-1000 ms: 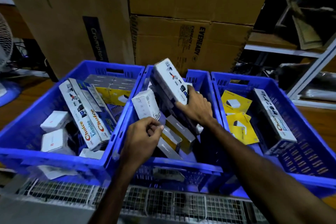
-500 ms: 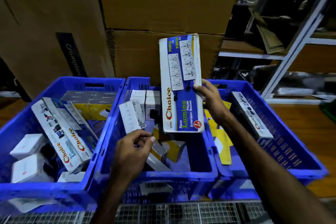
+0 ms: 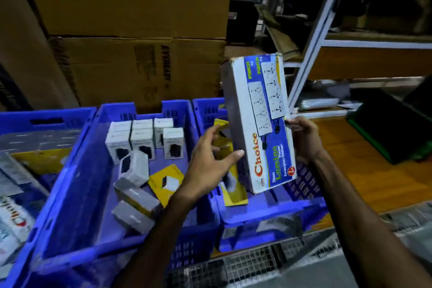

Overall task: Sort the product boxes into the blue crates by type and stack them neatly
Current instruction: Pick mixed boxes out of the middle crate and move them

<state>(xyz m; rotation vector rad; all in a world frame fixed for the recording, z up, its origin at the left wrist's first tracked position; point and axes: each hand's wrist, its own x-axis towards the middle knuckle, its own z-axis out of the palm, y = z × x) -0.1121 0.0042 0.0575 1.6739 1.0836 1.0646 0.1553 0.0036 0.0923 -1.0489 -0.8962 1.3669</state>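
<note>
While our right hand [image 3: 302,140] pinches the Choice extension socket box [image 3: 261,121] upright at 1 o'clock over the right crate [image 3: 268,208], our left hand [image 3: 210,166], fingers spread, steadies its side; we should lay it flat, edges squared.

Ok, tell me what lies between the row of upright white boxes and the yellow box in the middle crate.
In the head view, one tipped grey-white box lies between the upright white boxes and the yellow box; around it is bare floor of the middle crate.
</note>
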